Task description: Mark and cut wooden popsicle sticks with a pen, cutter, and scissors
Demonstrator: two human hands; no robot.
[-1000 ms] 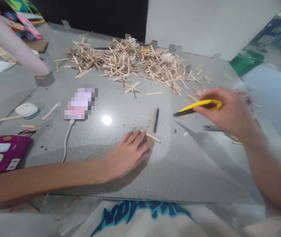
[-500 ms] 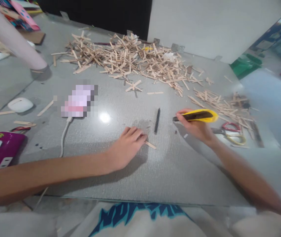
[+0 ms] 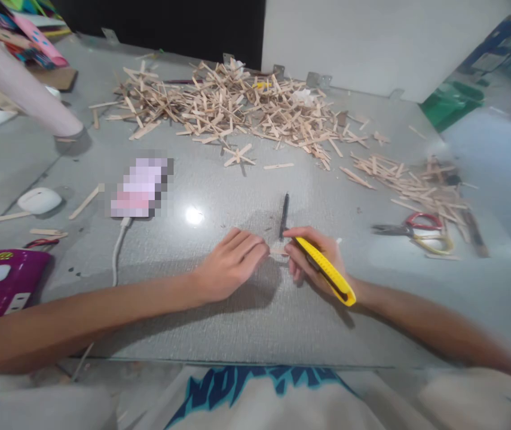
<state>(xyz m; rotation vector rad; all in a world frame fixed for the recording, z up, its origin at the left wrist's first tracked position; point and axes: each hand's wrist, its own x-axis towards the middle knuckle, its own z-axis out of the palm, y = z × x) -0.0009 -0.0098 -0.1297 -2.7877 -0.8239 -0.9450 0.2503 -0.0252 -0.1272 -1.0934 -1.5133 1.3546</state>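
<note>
My right hand is closed around a yellow and black utility knife; its front end points toward my left hand and the blade is hidden by the fingers. Between the two hands shows a short piece of wooden craft stick lying on the table. My left hand rests on the table with its fingers bent together, pinching the left end of that stick. Just beyond the fingertips of my right hand lies a black pen.
A large heap of craft sticks spreads along the back, with a smaller pile at right beside scissors. At left are a charging phone, a white case and a purple glue-gun-like device. The table ends near my body.
My right hand has moved left and toward me with the utility knife, which has swung from nearly level to slanting. It is now close to the stick. My left hand has barely moved.
</note>
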